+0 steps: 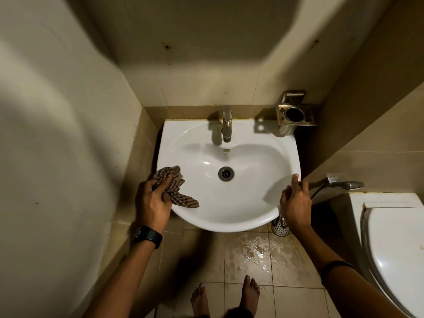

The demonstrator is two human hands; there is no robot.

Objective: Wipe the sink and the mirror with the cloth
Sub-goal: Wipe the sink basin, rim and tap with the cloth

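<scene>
A white wall-mounted sink fills the middle of the view, with a round metal drain and a metal tap at its back. My left hand is closed around a bunched brown checked cloth pressed on the sink's left rim, with one tail of the cloth hanging into the basin. My right hand rests on the sink's right rim with fingers spread, holding nothing. No mirror is in view.
A metal cup holder is fixed to the wall at the sink's back right. A spray hose head hangs at the right above a white toilet. The floor tiles below the sink are wet. My bare feet stand below.
</scene>
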